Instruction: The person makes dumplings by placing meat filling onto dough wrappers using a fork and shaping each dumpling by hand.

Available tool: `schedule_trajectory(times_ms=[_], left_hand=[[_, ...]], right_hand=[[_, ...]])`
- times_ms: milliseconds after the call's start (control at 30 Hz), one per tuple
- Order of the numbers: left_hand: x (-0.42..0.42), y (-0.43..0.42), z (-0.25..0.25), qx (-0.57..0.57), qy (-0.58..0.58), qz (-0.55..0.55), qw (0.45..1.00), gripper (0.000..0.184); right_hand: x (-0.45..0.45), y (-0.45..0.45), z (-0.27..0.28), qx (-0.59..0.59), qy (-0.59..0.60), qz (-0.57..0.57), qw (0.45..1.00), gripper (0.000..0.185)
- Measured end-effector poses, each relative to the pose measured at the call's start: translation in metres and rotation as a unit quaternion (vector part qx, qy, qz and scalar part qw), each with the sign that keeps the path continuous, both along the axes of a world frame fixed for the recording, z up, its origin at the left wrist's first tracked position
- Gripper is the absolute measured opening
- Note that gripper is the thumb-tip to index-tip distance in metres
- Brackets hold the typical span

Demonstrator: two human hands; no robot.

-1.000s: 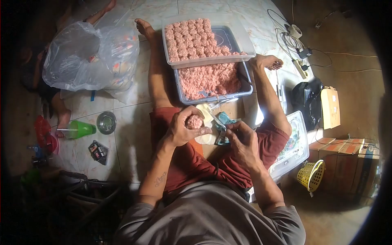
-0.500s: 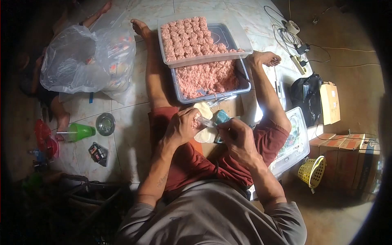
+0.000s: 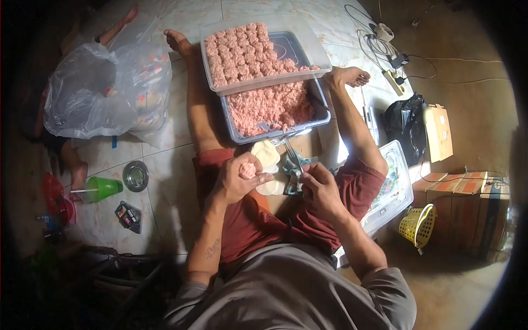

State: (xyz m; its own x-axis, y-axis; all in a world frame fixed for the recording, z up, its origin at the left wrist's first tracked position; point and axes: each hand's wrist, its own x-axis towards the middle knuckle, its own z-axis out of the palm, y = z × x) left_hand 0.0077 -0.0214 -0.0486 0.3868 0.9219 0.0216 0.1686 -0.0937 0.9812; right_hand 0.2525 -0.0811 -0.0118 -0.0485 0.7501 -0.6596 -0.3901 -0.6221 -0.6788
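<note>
My left hand (image 3: 234,181) is curled around a lump of pink minced filling (image 3: 248,170), whose top shows between thumb and fingers. Between the fingertips of my right hand (image 3: 322,190) is a fork (image 3: 293,154), tines pointing away from me. Pale round dough wrappers (image 3: 265,153) lie just beyond my left hand, beside a teal patterned cloth or packet (image 3: 292,173). Farther out, a plastic tub (image 3: 233,130) holds loose pink mince (image 3: 264,107). A clear tray (image 3: 324,58) resting across its far part carries rows of shaped mince lumps (image 3: 236,52).
Left on the tiles are a large plastic bag (image 3: 82,93), a green cup (image 3: 104,188), a metal ashtray-like dish (image 3: 136,176) and another person's foot (image 3: 78,175). At right are a lidded clear box (image 3: 393,184), a yellow basket (image 3: 417,225), cardboard boxes (image 3: 459,206) and a power strip (image 3: 394,82).
The fork has come away from the lump in my left hand and now points forward. My hands have drawn apart, and the left hand has turned to show the lump. The whole view has shifted slightly.
</note>
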Motion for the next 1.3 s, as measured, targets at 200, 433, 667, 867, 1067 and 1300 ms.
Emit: schedule_trajectory(times_ms=[200, 433, 667, 867, 1067, 1300], left_hand=[[0.019, 0.016, 0.001, 0.108, 0.099, -0.005, 0.989, 0.026], [0.017, 0.01, -0.018, 0.073, 0.134, 0.024, 0.988, 0.031], [-0.037, 0.007, -0.031, -0.106, -0.15, 0.073, 0.98, 0.032], [-0.031, 0.001, -0.012, -0.069, -0.057, 0.078, 0.993, 0.032], [-0.022, 0.014, 0.003, -0.084, -0.089, 0.075, 0.99, 0.081], [-0.012, 0.02, -0.025, -0.181, -0.334, 0.027, 0.925, 0.082]], right_hand=[[-0.014, -0.001, 0.04, 0.39, -0.473, 0.219, 0.759, 0.005], [-0.014, 0.01, 0.032, 0.36, -0.431, 0.182, 0.807, 0.011], [-0.001, 0.041, -0.03, 0.356, -0.603, 0.177, 0.692, 0.018], [0.038, 0.091, -0.054, 0.327, -0.668, 0.102, 0.661, 0.028], [0.056, 0.09, -0.071, 0.357, -0.618, 0.139, 0.686, 0.011], [0.045, 0.106, -0.001, 0.349, -0.607, 0.106, 0.706, 0.013]])
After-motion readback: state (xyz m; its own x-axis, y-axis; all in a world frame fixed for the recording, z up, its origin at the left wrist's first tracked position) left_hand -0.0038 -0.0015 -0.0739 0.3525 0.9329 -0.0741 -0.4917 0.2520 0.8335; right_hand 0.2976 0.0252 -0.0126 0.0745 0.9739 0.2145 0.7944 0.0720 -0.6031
